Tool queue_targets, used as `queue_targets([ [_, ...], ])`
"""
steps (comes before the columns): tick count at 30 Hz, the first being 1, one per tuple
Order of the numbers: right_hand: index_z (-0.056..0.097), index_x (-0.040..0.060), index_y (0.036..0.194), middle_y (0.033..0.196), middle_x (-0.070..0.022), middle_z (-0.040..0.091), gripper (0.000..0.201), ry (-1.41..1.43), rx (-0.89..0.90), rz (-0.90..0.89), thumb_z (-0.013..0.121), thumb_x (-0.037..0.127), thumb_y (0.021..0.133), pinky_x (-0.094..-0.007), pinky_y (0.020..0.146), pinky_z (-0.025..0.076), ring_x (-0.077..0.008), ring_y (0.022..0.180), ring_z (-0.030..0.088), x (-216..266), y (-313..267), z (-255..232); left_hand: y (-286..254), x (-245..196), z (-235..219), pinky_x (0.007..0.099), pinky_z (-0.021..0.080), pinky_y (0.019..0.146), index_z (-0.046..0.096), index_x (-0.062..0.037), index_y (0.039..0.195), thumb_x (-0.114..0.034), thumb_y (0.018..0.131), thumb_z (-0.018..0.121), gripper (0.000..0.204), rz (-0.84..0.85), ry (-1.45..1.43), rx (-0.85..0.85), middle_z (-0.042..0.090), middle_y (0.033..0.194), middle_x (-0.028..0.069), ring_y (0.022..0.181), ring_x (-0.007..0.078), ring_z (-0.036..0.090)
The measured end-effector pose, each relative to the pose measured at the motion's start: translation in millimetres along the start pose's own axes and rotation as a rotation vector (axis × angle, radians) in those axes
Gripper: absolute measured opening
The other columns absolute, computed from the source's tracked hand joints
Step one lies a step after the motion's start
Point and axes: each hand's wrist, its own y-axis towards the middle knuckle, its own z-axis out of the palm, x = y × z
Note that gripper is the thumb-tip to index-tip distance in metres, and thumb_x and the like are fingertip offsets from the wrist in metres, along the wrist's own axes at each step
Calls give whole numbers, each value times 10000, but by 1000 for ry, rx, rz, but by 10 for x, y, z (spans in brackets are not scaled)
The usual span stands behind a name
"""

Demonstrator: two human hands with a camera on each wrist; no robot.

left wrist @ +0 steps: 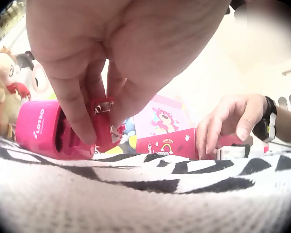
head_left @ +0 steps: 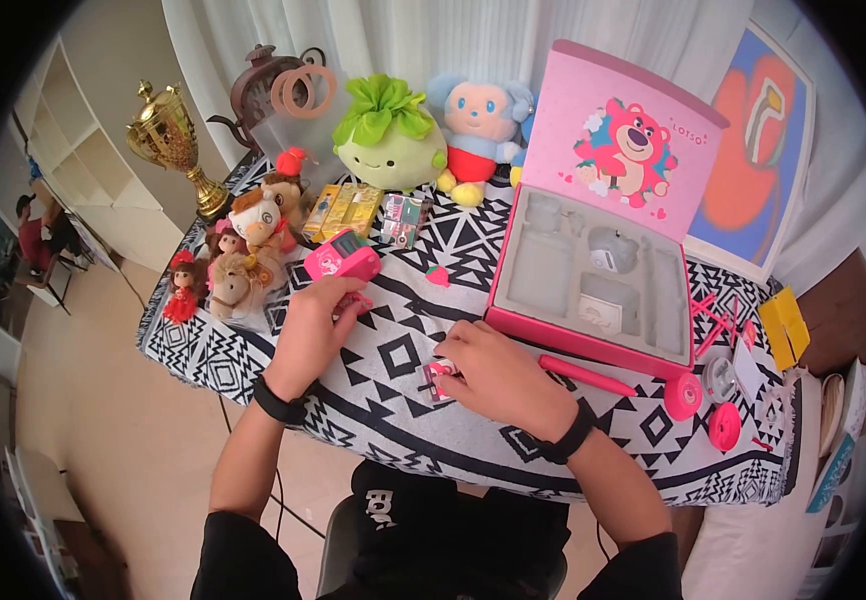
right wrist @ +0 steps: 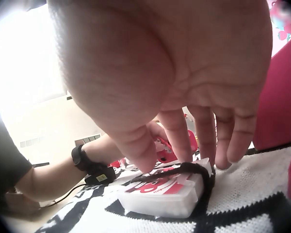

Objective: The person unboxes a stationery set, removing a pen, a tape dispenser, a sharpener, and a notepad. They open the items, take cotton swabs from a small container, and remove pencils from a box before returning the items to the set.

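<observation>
**Both hands down on the patterned cloth, each on a small pink piece**

The left hand reaches down to the black-and-white tablecloth just in front of the pink camera-shaped toy. In the left wrist view its thumb and forefinger pinch a small red-pink part, which stands roughly upright between the fingertips, its long axis running up and down, with its lower end at or near the cloth. The part sits at the very tips of the fingers, below the palm and just beside the toy's open face; whether the two touch is hard to tell in the blurred close view.

The right hand lies palm down near the front edge of the open pink gift box. Its fingers are bent down onto a small flat white packet with red print, thumb at one side and fingers on the far edge, holding it against the cloth. The packet lies flat, its long axis running roughly left to right in the right wrist view, under the fingertips and ahead of the palm. A pink pen lies just beside this hand along the box front.
</observation>
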Motion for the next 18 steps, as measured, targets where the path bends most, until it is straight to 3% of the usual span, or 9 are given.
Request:
queue_targets([
  [2, 693, -26, 1108, 1092, -162, 628, 283, 22, -26, -8, 713, 195, 932, -432, 923, 518, -349, 1044, 620, 1, -34, -16, 38, -24, -15, 358, 589, 769, 705, 22, 1053, 75, 850, 699, 210, -214, -179, 1, 721, 1042, 165, 869, 314, 738],
  [4, 700, -19, 1027, 1073, -155, 633, 246, 73, -126, -44, 730, 188, 897, -441, 907, 524, -344, 1019, 621, -1, -81, -28, 63, 37, -17, 371, 588, 776, 703, 18, 1070, 50, 854, 716, 218, -220, -163, 49, 725, 1049, 157, 869, 322, 736],
  [6, 688, -23, 1073, 1096, -150, 624, 271, 68, -123, -29, 734, 182, 902, -437, 911, 519, -345, 1034, 615, 7, -130, -58, 47, 87, 5, 384, 588, 782, 701, 15, 1086, 24, 859, 733, 230, -228, -147, 95, 728, 1056, 150, 869, 330, 734],
  [8, 675, -27, 1119, 1118, -146, 616, 300, 60, -124, -12, 738, 175, 906, -432, 914, 514, -346, 1048, 608, 27, -185, -110, -3, 76, 44, 375, 578, 747, 702, 4, 1085, -75, 839, 809, 280, 45, 177, 9, 726, 1001, 109, 806, 299, 715],
  [9, 676, -24, 1123, 1127, -144, 612, 301, 57, -110, -5, 739, 173, 904, -433, 916, 514, -344, 1055, 604, 47, -216, -140, -19, 41, 38, 375, 578, 747, 702, 4, 1085, -75, 839, 809, 280, 48, 179, 9, 726, 1001, 109, 806, 299, 715],
  [11, 676, -20, 1126, 1136, -142, 608, 302, 55, -99, 4, 741, 171, 902, -433, 918, 513, -342, 1062, 600, 60, -257, -159, -24, -80, -21, 414, 562, 847, 694, -12, 1128, -120, 832, 818, 339, -22, 282, -25, 712, 1104, 121, 962, 336, 696],
  [12, 675, -17, 1124, 1140, -142, 605, 301, 66, -105, -7, 744, 172, 900, -434, 925, 510, -341, 1064, 598, 65, -273, -154, 6, -111, -50, 414, 562, 847, 694, -12, 1128, -120, 832, 818, 339, -20, 283, -23, 712, 1104, 121, 962, 336, 696],
  [14, 674, -15, 1121, 1145, -141, 603, 301, 79, -110, -20, 746, 173, 897, -434, 931, 508, -340, 1065, 595, 69, -298, -124, 98, -134, -103, 454, 520, 969, 672, -21, 1178, -81, 836, 779, 363, 33, 387, -163, 673, 1204, 153, 1148, 384, 613],
  [18, 665, -8, 1123, 1143, -145, 595, 321, 96, -147, -58, 768, 153, 866, -436, 957, 497, -352, 1083, 594, 25, -319, -8, 147, 76, -52, 468, 469, 1035, 652, -20, 1204, -28, 826, 747, 390, -16, 399, -166, 644, 1251, 169, 1200, 410, 550],
])
